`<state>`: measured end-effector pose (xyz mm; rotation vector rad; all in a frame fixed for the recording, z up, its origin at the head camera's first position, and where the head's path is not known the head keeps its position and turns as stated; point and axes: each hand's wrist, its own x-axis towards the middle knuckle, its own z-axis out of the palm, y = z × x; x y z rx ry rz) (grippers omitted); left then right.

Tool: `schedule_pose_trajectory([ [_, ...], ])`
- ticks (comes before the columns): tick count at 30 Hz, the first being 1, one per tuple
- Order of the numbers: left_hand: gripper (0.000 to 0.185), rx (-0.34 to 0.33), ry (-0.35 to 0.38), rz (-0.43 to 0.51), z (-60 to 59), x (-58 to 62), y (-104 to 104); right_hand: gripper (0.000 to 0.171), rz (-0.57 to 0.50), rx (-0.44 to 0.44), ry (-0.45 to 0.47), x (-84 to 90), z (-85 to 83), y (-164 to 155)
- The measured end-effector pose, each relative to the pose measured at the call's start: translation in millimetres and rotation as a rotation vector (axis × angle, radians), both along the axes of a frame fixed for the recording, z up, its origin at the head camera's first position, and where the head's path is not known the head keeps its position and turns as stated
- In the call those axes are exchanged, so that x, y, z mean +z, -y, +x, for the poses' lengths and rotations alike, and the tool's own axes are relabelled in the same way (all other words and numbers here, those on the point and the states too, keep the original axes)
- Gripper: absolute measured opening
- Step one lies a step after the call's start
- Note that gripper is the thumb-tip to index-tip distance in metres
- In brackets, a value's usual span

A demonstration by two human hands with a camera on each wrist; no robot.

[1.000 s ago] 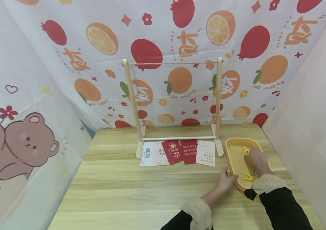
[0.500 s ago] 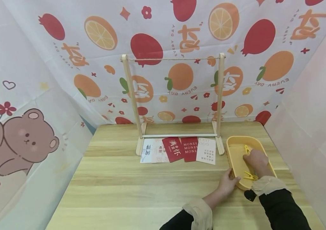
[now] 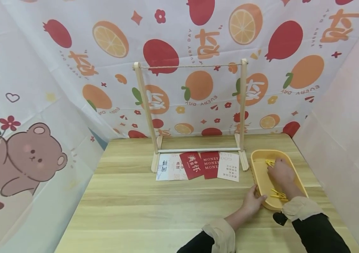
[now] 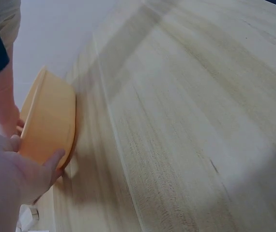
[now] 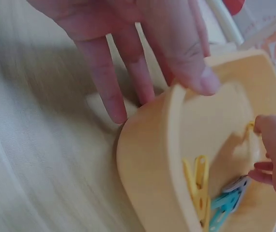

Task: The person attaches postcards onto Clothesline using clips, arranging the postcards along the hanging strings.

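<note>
A yellow oval tray (image 3: 259, 175) sits at the table's right side. My left hand (image 3: 256, 196) grips its near-left rim, thumb over the edge (image 5: 203, 79) and fingers against the outer wall. My right hand (image 3: 277, 168) reaches into the tray, its fingertips pinching a yellow clothespin (image 3: 269, 162) at the far end. Another yellow clothespin (image 5: 196, 188) and a teal clothespin (image 5: 225, 205) lie at the tray's near end. In the left wrist view the tray (image 4: 48, 121) stands beside my left hand (image 4: 12, 174).
A wooden rack (image 3: 242, 112) with a string (image 3: 192, 66) across its top stands at the back of the table. Several cards (image 3: 198, 167), red and white, lie at its foot. Fabric walls close in on three sides.
My right hand has shifted slightly farther into the tray, and the clothespin at its fingertips now lies flatter. The left hand stays on the rim.
</note>
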<state>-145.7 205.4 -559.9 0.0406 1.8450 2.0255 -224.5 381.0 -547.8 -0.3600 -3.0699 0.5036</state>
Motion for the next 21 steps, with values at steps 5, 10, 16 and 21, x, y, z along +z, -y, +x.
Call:
schedule_pose_trajectory([
  [5, 0.056, 0.001, 0.038, 0.115, -2.5, -4.2, -1.7, 0.048, -0.157, 0.002, -0.141, 5.2, -5.5, 9.8],
  [10, 0.055, -0.005, 0.042, 0.143, -3.2, -3.7, -1.3, 0.044, -0.388, -0.035, -0.212, 4.2, -10.3, 19.2],
  [16, 0.055, -0.007, 0.055, 0.181, -3.4, -2.2, -1.5, 0.049, -0.563, -0.066, -0.208, 6.4, -8.5, 24.8],
  [21, 0.054, 0.002, 0.054, 0.167, -3.5, -3.1, -2.1, 0.056, -0.655, -0.059, -0.159, 7.3, -3.0, 25.3],
])
